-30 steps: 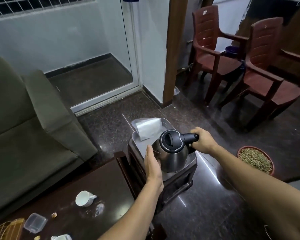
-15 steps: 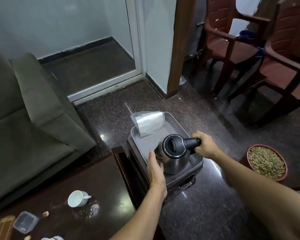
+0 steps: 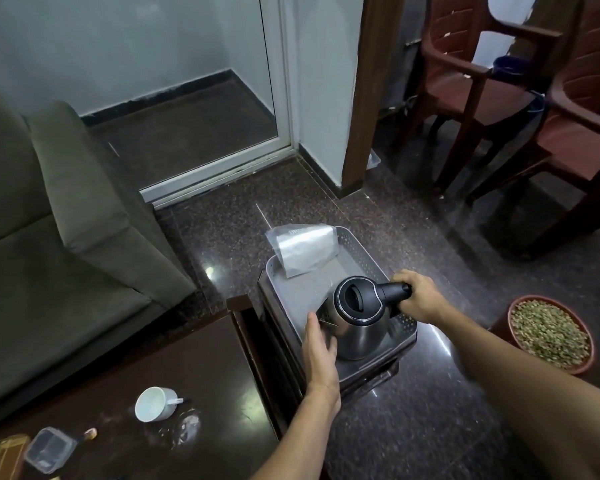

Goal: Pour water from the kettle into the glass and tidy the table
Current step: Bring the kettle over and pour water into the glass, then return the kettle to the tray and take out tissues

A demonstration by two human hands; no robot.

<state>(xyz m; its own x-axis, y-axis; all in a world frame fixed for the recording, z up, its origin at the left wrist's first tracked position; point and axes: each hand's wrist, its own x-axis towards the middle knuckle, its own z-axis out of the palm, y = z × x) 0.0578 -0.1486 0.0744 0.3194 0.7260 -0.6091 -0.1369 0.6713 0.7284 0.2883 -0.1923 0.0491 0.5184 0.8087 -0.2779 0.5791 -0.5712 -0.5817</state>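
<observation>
Head view, the only one: kettle stands upright at the near end of a grey perforated tray, on a low dark stand on the floor just off the corner of the bench. Can't tell if its base is fully down or a touch off the tray. Right hand is wrapped round the black handle, fingers curled tight; this is the carrying grip and takes the weight. Left hand is flat with fingers straight, palm against the steel side below the spout, grasping nothing. Judged as steadying, so the body doesn't swing or tip. Lid is closed. Silver pouch lies at the far end of the tray, overhanging the rim, apart from the kettle. On the bench, well apart from the kettle: white cup tipped over with a spoon-like thing at its mouth, just beside it a faint clear shape, likely the glass but hard to make out, and a clear lidded box near the front-left edge. On the floor to the right, a clay bowl of greenish seeds. Sofa on the left, plastic chairs far right. Judgement: the kettle is off the bench and the glass is on it, so any pour means carrying the kettle left. Water in the glass can't be told.
</observation>
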